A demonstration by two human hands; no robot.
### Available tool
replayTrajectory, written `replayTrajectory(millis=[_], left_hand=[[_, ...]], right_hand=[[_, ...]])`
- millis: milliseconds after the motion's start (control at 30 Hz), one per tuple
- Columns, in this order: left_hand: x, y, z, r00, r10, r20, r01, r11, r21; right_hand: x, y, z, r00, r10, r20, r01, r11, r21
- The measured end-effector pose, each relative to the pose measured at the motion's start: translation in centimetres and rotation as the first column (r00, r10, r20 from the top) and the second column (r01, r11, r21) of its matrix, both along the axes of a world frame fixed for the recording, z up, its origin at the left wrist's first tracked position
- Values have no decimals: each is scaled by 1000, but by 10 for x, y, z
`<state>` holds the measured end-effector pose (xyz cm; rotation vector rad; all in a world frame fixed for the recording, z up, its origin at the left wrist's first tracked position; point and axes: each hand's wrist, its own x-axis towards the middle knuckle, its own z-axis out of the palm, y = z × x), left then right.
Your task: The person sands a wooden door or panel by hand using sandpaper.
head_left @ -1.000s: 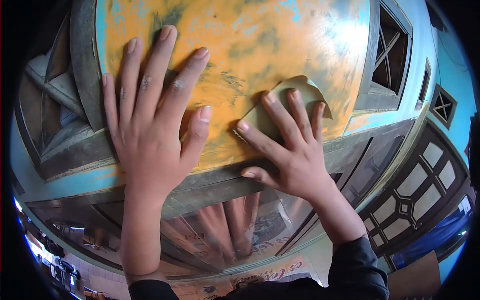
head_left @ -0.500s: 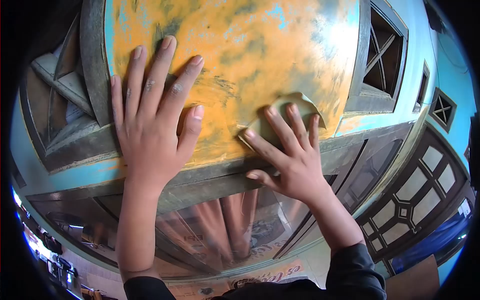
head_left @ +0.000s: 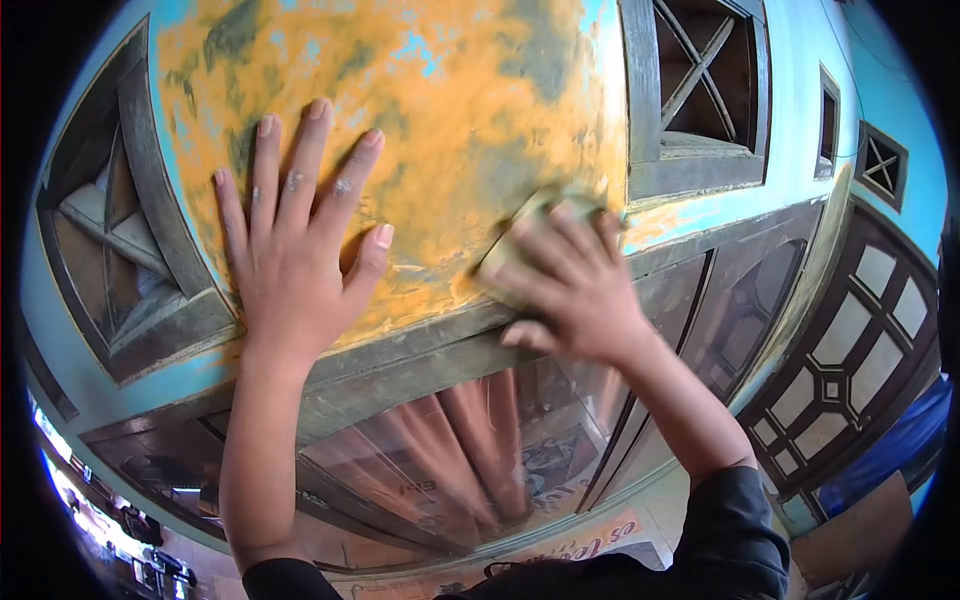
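Observation:
My left hand (head_left: 295, 270) lies flat with its fingers spread on the orange, patchy wall panel (head_left: 440, 130), which shows grey and blue spots. To its right, my right hand (head_left: 575, 280), smeared by motion, presses a sheet of greenish sandpaper (head_left: 500, 270) against the lower right of the same panel. The sheet sticks out past the fingertips and on the thumb side; part of it is hidden under the palm. Nothing is between the fingers of my left hand.
Wooden frames with crossed bars stand at the left (head_left: 130, 240) and upper right (head_left: 700, 80). A dark wooden ledge (head_left: 400, 365) runs below the panel, above glass with brown curtains (head_left: 450, 450). A panelled door (head_left: 840, 350) is at the right.
The view has shifted, so the panel and openings sit further left. My right hand still covers the sheet but is now blurred, and the sheet's edge looks less raised. My left hand stays spread.

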<state>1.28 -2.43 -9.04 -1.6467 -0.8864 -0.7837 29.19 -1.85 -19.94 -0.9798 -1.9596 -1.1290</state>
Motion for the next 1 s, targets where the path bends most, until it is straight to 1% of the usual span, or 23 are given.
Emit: replayTrajectory(millis=[33,67,133,167,200,267,300,333,400,433,467,533,567,600,667,700,800,833,933,967,1000], left_hand=[[1,0,4,1000,5,-1,-5,1000,6],[4,0,6,1000,6,-3,-6,1000,8],[11,4,13,1000,0,9,0,1000,30],[15,4,16,1000,-5,11,4,999,43],[20,5,17,1000,-5,9,4,999,49],[27,6,21,1000,-4,4,4,998,68],[31,6,22,1000,-9,-2,9,998,65],[33,6,21,1000,-11,-3,11,998,61],[37,5,14,1000,-6,-23,7,999,42],[40,5,8,999,1,-39,0,1000,29],[43,4,1,998,8,-58,-7,1000,18],[50,2,-13,994,15,-109,-19,999,-36],[52,1,-19,991,13,-133,-20,998,-55],[52,1,-23,987,11,-157,-22,997,-73],[52,2,-31,985,-12,-175,-5,996,-94],[54,3,-35,983,-20,-184,1,995,-102],[60,3,-41,977,-32,-210,7,993,-117],[62,3,-41,975,-32,-219,8,994,-112],[66,3,-32,973,-38,-226,10,992,-125],[65,2,-25,974,-37,-224,7,991,-134],[64,1,-16,980,-28,-198,5,993,-115]], right_hand=[[13,-2,12,989,-70,-133,74,997,24],[26,-5,24,956,-78,-282,87,996,21],[17,-3,22,935,-26,-353,61,994,88],[5,-2,8,963,0,-268,22,997,79],[-8,-10,0,993,19,-113,-30,994,-105],[-15,-5,-25,994,102,39,-98,991,-93],[-5,-5,-16,995,97,24,-95,993,-77],[8,-5,-5,997,37,-64,-40,998,-49],[33,-3,10,940,-50,-338,74,995,60],[34,-4,10,918,-19,-395,54,996,77],[23,-9,3,927,-8,-376,36,997,68],[10,-5,-28,991,84,-108,-90,995,-49],[13,-3,-38,997,83,-10,-83,997,0],[22,-4,-34,993,24,-112,-23,1000,12],[48,-4,-16,950,-85,-301,92,996,10],[59,-2,-13,875,-34,-483,54,998,28],[41,-2,-39,937,11,-350,-19,1000,-19],[38,1,-50,980,51,-194,-52,999,-2],[52,2,-43,968,-31,-250,33,999,4],[56,0,-34,938,-89,-334,96,995,7],[51,-4,-24,930,-81,-359,89,996,7]])
